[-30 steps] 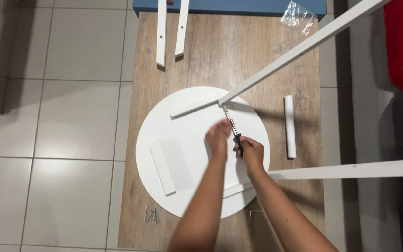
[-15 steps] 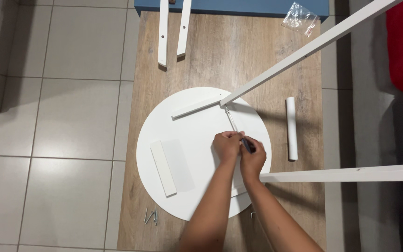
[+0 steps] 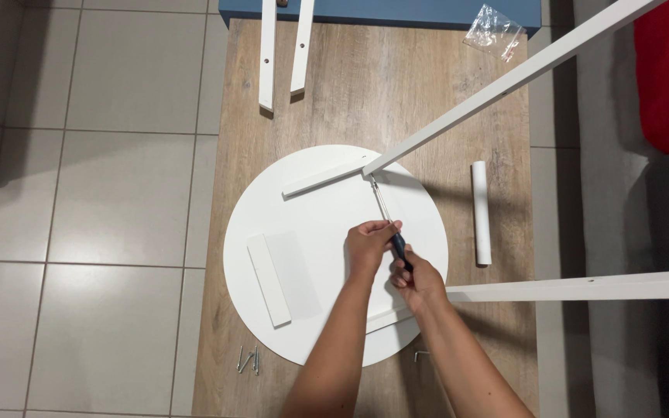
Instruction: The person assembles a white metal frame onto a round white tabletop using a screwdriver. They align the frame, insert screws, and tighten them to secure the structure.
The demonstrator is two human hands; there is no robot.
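Observation:
A round white tabletop (image 3: pixel 303 310) lies flat on a wooden board (image 3: pixel 365 93). A long white leg (image 3: pixel 505 81) rises from a white bracket strip (image 3: pixel 323 179) near the top of the disc. A screwdriver (image 3: pixel 389 220) with a dark handle points its metal tip at the foot of that leg. My left hand (image 3: pixel 367 246) pinches the shaft just above the handle. My right hand (image 3: pixel 418 280) is closed around the dark handle. A second white leg (image 3: pixel 582 288) runs off to the right from under my right hand.
A flat white block (image 3: pixel 269 279) lies on the left of the disc. A short white cylinder (image 3: pixel 481 213) rests on the board to the right. Two white slats (image 3: pixel 282 46) and a clear plastic bag (image 3: pixel 493 31) lie at the far end. Loose screws (image 3: pixel 248 360) lie near the front-left.
Both hands have slid slightly down and right along the screwdriver, and my right hand has turned on the handle. The legs and tabletop have stayed in place.

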